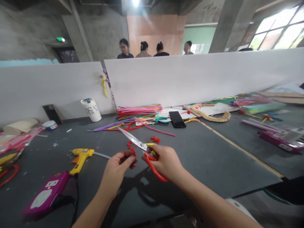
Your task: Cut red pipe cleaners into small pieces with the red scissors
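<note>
Two forearms show, both bare and slim, uncovered as far as the lower edge lets them be seen. The left hand (118, 166) and the right hand (166, 161) are bare as well, with slender fingers (129, 160). The nails look short and plain, though they are too small to judge closely.
</note>
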